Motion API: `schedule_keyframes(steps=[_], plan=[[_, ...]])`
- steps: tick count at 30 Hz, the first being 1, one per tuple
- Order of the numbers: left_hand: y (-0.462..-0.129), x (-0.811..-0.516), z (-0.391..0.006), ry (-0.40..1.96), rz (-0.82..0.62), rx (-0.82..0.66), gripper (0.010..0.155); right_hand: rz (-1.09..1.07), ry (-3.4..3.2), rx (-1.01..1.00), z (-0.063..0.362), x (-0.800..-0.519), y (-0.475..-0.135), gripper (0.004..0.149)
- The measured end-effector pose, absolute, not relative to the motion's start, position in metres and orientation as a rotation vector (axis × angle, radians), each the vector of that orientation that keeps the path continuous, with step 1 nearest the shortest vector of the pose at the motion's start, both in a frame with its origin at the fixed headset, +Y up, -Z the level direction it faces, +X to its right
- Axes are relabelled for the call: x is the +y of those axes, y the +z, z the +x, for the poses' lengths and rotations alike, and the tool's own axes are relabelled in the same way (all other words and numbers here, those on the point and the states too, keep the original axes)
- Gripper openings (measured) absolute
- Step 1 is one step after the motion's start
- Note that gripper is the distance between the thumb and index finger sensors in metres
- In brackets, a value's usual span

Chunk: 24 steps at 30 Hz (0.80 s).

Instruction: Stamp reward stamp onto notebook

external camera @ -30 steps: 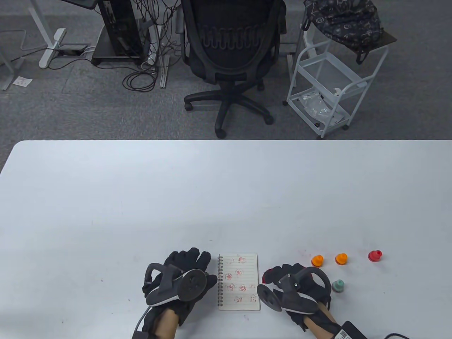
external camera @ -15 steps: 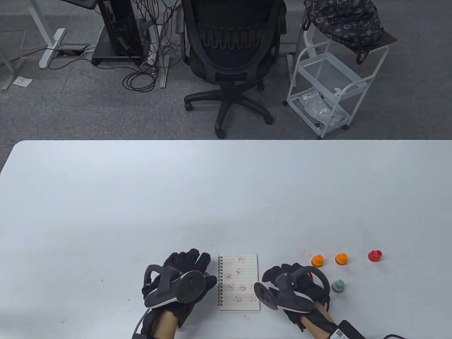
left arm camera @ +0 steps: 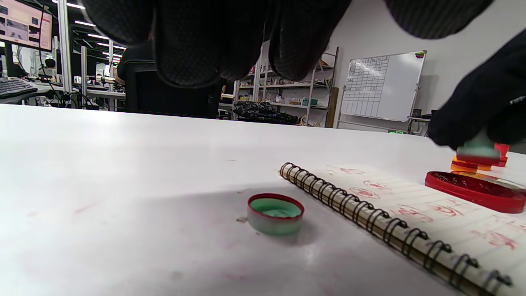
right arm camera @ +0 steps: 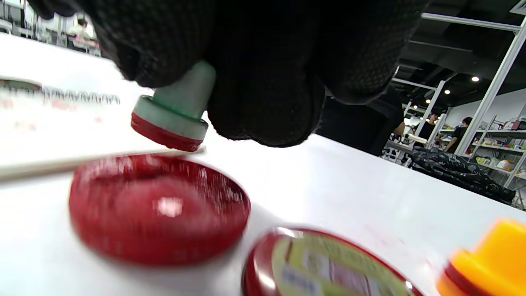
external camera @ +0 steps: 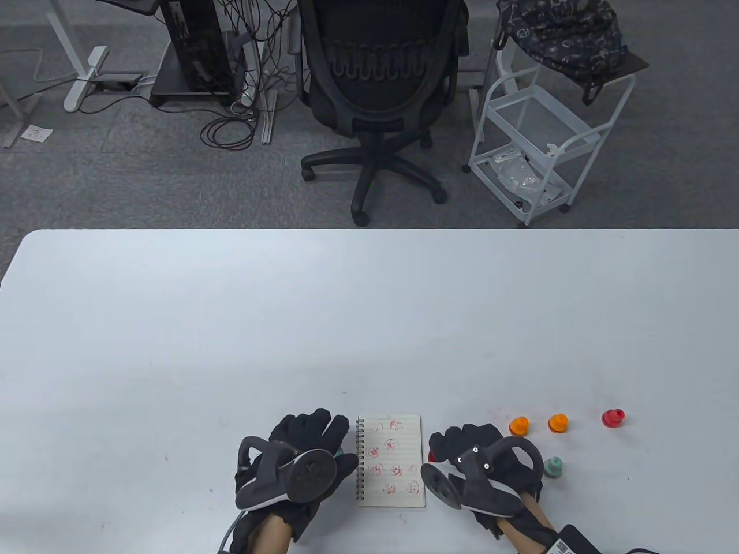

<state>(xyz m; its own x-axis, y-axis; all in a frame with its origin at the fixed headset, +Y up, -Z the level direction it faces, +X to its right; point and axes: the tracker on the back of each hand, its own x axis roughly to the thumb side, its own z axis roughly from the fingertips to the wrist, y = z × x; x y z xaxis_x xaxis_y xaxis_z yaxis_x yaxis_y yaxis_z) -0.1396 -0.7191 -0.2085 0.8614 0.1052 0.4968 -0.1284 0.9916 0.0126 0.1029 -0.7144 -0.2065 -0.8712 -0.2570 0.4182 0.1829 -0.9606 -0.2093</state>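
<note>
My right hand [right arm camera: 263,70] pinches the stamp [right arm camera: 172,113] above the ink pad [right arm camera: 158,209], lower left; left hand [external camera: 300,456] relaxed. Notebook [external camera: 392,461] holds prints; this press remains.

Black knit sensor gloves [external camera: 306,433], grey ringed trackers [external camera: 288,470], black wrist cables [external camera: 231,528]

Cream lined notebook [external camera: 391,460], red prints; mint-and-red stamp [right arm camera: 174,117]; black gloves.

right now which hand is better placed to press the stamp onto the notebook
Right. The right hand already pinches the green stamp above the red ink pad, right beside the notebook. The left hand holds nothing.
</note>
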Motion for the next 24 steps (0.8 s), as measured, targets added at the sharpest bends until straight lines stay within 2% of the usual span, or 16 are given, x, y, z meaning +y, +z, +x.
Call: schedule_keyframes(steps=[7,10,12,16,24], plan=[[-0.208,-0.717,-0.143,0.131,0.052,-0.509,0.07,-0.694,-2.882,0.248,0.077,-0.705,-0.221,0.057],[-0.208,-0.717,-0.143,0.13,0.049,-0.508,0.069,-0.728,-2.948,0.252,0.069,-0.715,-0.223,0.054],[-0.208,-0.717,-0.143,0.125,0.049,-0.507,0.069,-0.807,-2.994,0.35,0.066,-0.724,-0.219,0.05],[-0.21,-0.717,-0.143,0.119,0.049,-0.508,0.069,-0.828,-2.824,0.376,0.059,-0.724,-0.216,0.048],[-0.212,-0.719,-0.142,0.104,0.02,-0.504,0.069,-0.819,-2.844,0.271,0.06,-0.736,-0.221,0.048]])
